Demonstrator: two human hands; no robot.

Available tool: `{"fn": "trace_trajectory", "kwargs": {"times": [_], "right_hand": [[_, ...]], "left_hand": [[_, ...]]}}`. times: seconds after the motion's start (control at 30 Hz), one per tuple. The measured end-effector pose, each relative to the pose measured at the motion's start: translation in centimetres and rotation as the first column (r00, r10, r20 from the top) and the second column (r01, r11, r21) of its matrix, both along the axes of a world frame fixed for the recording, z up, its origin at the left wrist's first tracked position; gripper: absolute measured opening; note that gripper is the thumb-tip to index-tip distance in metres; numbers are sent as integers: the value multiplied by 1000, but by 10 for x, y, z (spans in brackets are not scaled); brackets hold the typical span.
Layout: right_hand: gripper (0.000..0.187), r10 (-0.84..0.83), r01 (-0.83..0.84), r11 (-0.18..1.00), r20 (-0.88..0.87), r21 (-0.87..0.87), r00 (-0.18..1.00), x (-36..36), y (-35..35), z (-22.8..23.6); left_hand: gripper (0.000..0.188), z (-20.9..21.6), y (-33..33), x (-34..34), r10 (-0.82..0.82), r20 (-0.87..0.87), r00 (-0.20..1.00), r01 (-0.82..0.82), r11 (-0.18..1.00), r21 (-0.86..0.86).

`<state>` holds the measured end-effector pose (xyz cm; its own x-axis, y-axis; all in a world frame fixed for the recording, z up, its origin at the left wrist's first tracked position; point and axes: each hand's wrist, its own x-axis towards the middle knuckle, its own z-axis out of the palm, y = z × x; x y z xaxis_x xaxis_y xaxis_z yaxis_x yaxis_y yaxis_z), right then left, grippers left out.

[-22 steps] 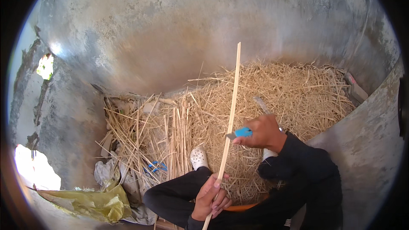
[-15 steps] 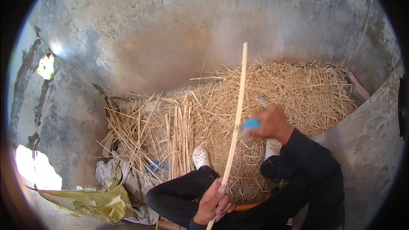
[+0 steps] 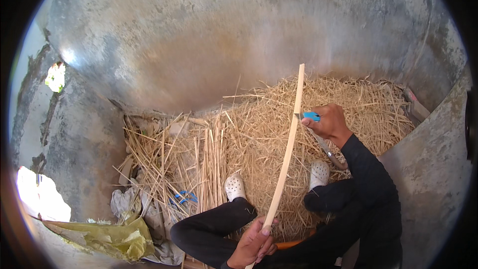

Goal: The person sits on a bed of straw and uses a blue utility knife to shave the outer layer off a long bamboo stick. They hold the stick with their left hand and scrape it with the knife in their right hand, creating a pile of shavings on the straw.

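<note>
My left hand (image 3: 255, 245) is wrapped round the lower end of a long, pale bamboo strip (image 3: 285, 168), near my lap. The strip rises away from me, curving slightly, its far end above the straw heap. My right hand (image 3: 327, 121) grips a small blue-handled knife (image 3: 311, 116), most of it hidden by the fingers. Its short, dark blade meets the strip in its upper half. Just below that hand, a metal-bladed tool with a brown curved handle (image 3: 338, 163) appears to lie on the straw.
Thin shavings are heaped like straw (image 3: 368, 102) along the concrete wall (image 3: 209, 35). A row of split strips (image 3: 213, 162) lies left of my feet in pale clogs (image 3: 234, 187). Further left are blue-handled scissors or pliers (image 3: 183, 198), loose sticks and a yellow sack (image 3: 112, 237).
My right hand has moved up along the strip with the blue-handled knife. The strip's far end has shifted right and down. The metal-bladed tool's handle has come into sight.
</note>
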<state>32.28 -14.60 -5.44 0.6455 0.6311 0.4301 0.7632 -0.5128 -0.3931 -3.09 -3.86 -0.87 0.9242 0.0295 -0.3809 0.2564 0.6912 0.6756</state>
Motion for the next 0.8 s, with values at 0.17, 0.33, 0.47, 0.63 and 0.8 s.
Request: {"fn": "trace_trajectory", "kwargs": {"times": [0.17,0.33,0.47,0.63,0.8], "right_hand": [[80,-179,173,980,64,97,982,40,-9,-5],[82,-556,589,802,-236,98,797,107,-60,-12],[82,-575,564,814,-322,-138,752,87,-69,-18],[81,-72,62,997,-394,-38,916,-6,-10,12],[67,371,-374,927,-95,-20,924,-104,11,26]], "left_hand": [[35,-1,-11,-6,-8,-60,998,13,997,75],[39,4,-28,-8,-20,-79,997,39,970,241],[35,1,-15,0,64,-141,988,2,903,429],[31,17,3,19,161,-78,984,-94,835,542],[30,13,4,16,141,13,990,-127,840,527]]}}
